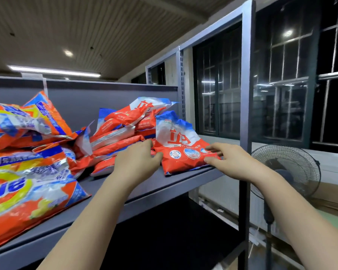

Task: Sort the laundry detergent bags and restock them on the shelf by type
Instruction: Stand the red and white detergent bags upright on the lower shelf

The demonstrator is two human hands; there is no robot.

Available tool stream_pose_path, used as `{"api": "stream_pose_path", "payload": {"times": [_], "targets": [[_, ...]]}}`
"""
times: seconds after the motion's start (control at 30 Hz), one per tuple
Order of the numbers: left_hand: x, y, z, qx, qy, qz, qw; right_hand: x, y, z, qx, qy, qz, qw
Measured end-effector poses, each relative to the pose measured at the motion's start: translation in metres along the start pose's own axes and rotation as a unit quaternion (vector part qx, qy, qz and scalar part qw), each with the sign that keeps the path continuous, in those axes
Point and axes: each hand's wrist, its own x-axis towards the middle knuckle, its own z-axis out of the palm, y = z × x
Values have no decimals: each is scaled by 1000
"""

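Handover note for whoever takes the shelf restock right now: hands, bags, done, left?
Left hand and right hand: both grip the front red-and-white detergent bag, propped near the shelf edge.
Bags: the same type is heaped behind it in the red-and-white pile; the larger orange bags are stacked at left.
Done: two types grouped apart.
Left: settle this bag and tidy the pile. Other stock isn't in view.

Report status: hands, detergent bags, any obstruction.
Left hand and right hand both on small red bag at shelf edge. Small red pile behind, large orange bags left. Nothing in the way.
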Motion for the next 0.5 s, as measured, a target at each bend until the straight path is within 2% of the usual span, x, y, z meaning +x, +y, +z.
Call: {"api": "stream_pose_path", "payload": {"times": [0.17, 0.33, 0.4, 0.5], "targets": [[50, -1, 22, -7, -12, -26, 1000, 43, 19, 14, 35, 1, 8, 999], [75, 1, 51, -101, -61, -75, 990, 84, 36, 33, 43, -1, 17, 999], [81, 2, 56, -124, -41, -93, 987, 101, 44, 41, 63, 0, 45, 997], [93, 1, 56, -101, 25, -107, 989, 125, 50, 46, 160, -16, 119, 980]]}}
